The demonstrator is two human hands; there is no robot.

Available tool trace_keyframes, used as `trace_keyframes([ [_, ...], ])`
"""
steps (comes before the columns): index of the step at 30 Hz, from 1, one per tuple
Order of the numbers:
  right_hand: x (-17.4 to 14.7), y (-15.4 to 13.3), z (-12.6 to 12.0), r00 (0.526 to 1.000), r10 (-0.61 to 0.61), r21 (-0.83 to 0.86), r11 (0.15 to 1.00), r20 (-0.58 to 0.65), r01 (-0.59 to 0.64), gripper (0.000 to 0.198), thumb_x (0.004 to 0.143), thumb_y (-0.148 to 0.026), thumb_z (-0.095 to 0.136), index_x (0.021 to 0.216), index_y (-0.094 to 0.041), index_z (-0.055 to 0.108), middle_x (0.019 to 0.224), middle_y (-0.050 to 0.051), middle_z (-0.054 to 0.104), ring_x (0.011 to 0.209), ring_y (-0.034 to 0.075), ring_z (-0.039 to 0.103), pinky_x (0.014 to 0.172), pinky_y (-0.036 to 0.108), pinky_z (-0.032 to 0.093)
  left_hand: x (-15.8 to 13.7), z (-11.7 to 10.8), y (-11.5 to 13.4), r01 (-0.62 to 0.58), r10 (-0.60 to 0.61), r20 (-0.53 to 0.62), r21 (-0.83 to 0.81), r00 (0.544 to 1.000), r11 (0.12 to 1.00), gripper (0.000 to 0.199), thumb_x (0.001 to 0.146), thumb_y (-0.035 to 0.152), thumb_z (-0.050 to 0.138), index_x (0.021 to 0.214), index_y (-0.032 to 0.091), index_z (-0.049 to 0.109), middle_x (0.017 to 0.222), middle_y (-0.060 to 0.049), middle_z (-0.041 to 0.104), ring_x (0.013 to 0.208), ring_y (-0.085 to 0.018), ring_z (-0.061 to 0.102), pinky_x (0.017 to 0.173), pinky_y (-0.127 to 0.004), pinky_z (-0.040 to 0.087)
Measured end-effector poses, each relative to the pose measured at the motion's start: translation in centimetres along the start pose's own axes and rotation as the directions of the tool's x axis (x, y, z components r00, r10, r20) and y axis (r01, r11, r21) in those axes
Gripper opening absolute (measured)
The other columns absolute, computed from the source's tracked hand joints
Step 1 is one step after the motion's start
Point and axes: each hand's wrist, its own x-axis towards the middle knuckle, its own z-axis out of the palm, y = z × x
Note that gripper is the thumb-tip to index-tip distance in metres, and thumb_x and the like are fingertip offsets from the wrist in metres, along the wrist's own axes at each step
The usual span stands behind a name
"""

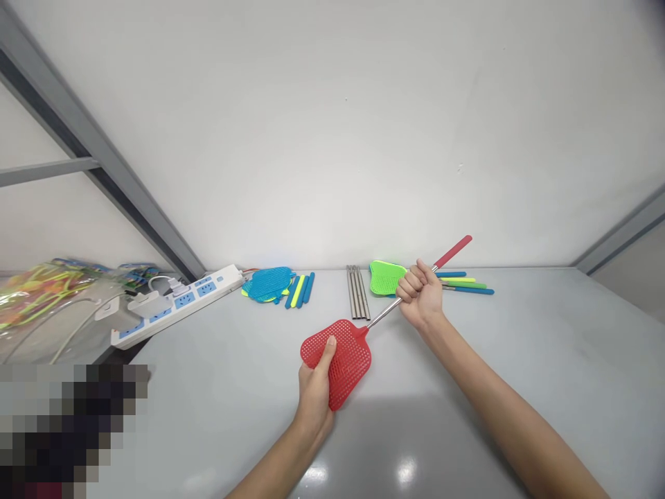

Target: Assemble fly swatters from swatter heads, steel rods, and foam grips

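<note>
The person's left hand [313,391] pinches the red swatter head [352,360], thumb on the mesh, while the right hand [423,296] curls closed around the metal rod [384,314] below the red grip [453,252]. The joined swatter slants over the grey table [208,388], its head nearer the person than the metal tubes [358,294].

Along back edge of worktop [218,388] before you, left to right: power strip [185,301], swatter heads [269,283], grips [298,291], rods [358,292], assembled swatters [385,278]. Nearer you: held swatter [349,360].
</note>
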Motion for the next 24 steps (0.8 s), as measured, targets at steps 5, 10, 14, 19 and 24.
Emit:
trace_keyframes([
  [5, -0.03, 0.04, 0.10, 1.000, -0.010, -0.027, 1.000, 0.000, 0.010, 0.040, 0.077, -0.026, 0.044, 0.050, -0.019, 0.016, 0.038, -0.009, 0.011, 0.032, 0.006, 0.009, 0.028, 0.019, 0.010, -0.09, 0.10, -0.21, -0.027, 0.027, -0.024, 0.000, 0.999, 1.000, 0.035, 0.060, 0.035, 0.068, 0.086, 0.013, 0.060, 0.080, -0.007, 0.065, 0.067, -0.019, 0.062, 0.059, -0.028, 0.052],
  [10, -0.08, 0.04, 0.05, 1.000, -0.013, -0.039, 0.999, 0.010, 0.014, 0.041, 0.077, -0.026, 0.045, 0.049, -0.019, 0.016, 0.038, -0.009, 0.011, 0.032, 0.006, 0.010, 0.028, 0.019, 0.010, -0.30, 0.27, -0.20, -0.036, 0.036, -0.032, -0.008, 0.999, 0.999, 0.036, 0.059, 0.035, 0.069, 0.085, 0.012, 0.060, 0.077, -0.007, 0.065, 0.067, -0.019, 0.062, 0.059, -0.028, 0.051],
  [14, -0.03, 0.15, -0.06, 1.000, -0.005, -0.021, 1.000, 0.012, 0.006, 0.040, 0.077, -0.026, 0.045, 0.049, -0.019, 0.016, 0.038, -0.009, 0.011, 0.032, 0.006, 0.010, 0.028, 0.019, 0.010, -0.37, 0.31, -0.16, -0.031, 0.031, -0.044, -0.005, 0.999, 1.000, 0.037, 0.058, 0.035, 0.069, 0.085, 0.011, 0.060, 0.078, -0.007, 0.065, 0.068, -0.020, 0.062, 0.060, -0.029, 0.051],
  [19, 0.03, 0.26, -0.10, 1.000, -0.003, -0.023, 1.000, 0.014, 0.004, 0.041, 0.077, -0.026, 0.046, 0.049, -0.019, 0.016, 0.038, -0.010, 0.011, 0.031, 0.005, 0.010, 0.028, 0.019, 0.009, -0.29, 0.21, -0.32, -0.046, 0.046, -0.033, 0.004, 0.998, 0.999, 0.038, 0.058, 0.037, 0.068, 0.085, 0.011, 0.060, 0.075, -0.007, 0.064, 0.067, -0.020, 0.062, 0.060, -0.028, 0.051],
  [24, -0.04, 0.31, -0.03, 1.000, -0.010, -0.037, 0.999, 0.006, 0.010, 0.041, 0.076, -0.025, 0.047, 0.049, -0.019, 0.017, 0.037, -0.010, 0.012, 0.031, 0.005, 0.011, 0.027, 0.018, 0.010, -0.41, 0.33, -0.27, -0.044, 0.044, -0.055, 0.011, 0.997, 0.999, 0.035, 0.058, 0.037, 0.069, 0.082, 0.012, 0.060, 0.075, -0.006, 0.065, 0.066, -0.019, 0.062, 0.060, -0.029, 0.051],
])
